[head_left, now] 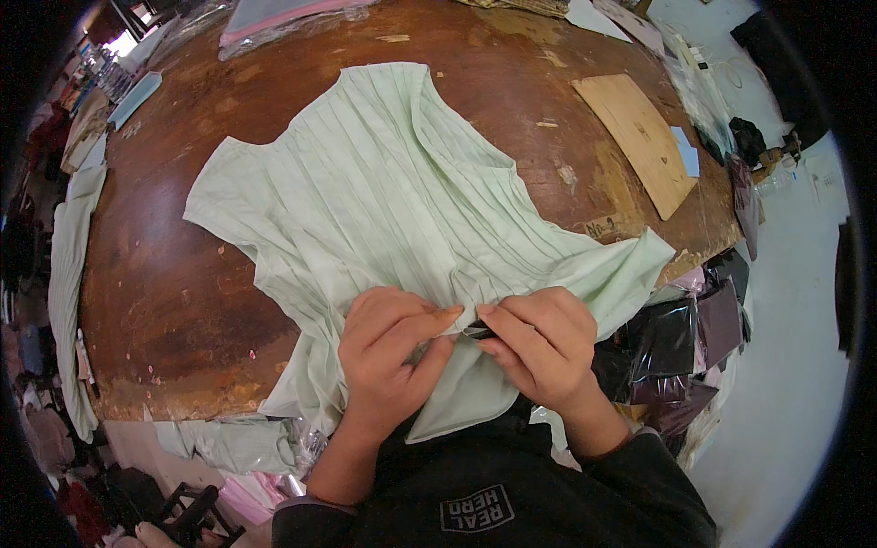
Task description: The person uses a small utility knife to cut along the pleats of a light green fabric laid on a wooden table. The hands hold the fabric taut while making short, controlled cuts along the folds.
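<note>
A pale green pleated sleeveless garment (pixel 365 183) lies spread over the brown wooden table, its lower part gathered up at the near edge. My left hand (pixel 393 342) pinches the fabric near its middle, thumb and forefinger pressed together. Close beside it, my right hand (pixel 544 342) is closed too, its fingertips almost meeting the left ones at the same fold. A small dark tool (pixel 478 331) shows between the right fingers; most of it is hidden, so its kind is unclear. Loose cloth hangs below both hands against my black top.
A thin wooden board (pixel 639 142) lies at the table's right, by a light blue card (pixel 685 151). Dark plastic-wrapped packets (pixel 671 338) are piled below the right edge. Folded green cloth (pixel 73 292) hangs over the left edge. Pink-edged plastic packs (pixel 283 20) rest at the far side.
</note>
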Tool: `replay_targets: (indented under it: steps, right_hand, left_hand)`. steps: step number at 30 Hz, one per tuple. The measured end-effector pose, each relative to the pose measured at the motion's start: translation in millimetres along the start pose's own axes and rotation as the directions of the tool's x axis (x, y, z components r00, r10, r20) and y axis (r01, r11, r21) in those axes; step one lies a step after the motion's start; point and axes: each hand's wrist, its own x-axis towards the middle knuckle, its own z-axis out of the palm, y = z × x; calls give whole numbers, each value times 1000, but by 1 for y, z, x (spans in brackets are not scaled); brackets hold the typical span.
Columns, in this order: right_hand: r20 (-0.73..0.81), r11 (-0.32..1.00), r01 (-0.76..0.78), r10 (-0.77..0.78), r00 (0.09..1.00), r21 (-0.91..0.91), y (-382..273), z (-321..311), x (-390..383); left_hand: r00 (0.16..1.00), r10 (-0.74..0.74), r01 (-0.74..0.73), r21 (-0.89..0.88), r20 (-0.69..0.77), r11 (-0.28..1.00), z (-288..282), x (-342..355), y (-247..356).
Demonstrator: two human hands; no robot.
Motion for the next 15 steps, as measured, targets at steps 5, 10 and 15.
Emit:
replay_targets:
  steps: [5, 10, 15]
  right_hand:
    - [-26, 999, -17, 18, 1000, 42, -1, 1, 1]
    - [-24, 999, 3, -2, 1000, 48, -1, 4, 3]
    - [-11, 999, 3, -3, 1000, 34, 0, 5, 1]
  left_hand:
    - [1000, 21, -21, 7, -4, 1000, 0, -1, -1]
    - [1000, 21, -21, 5, -14, 1000, 1, -2, -1]
    - [999, 40, -40, 6, -20, 999, 2, -4, -3]
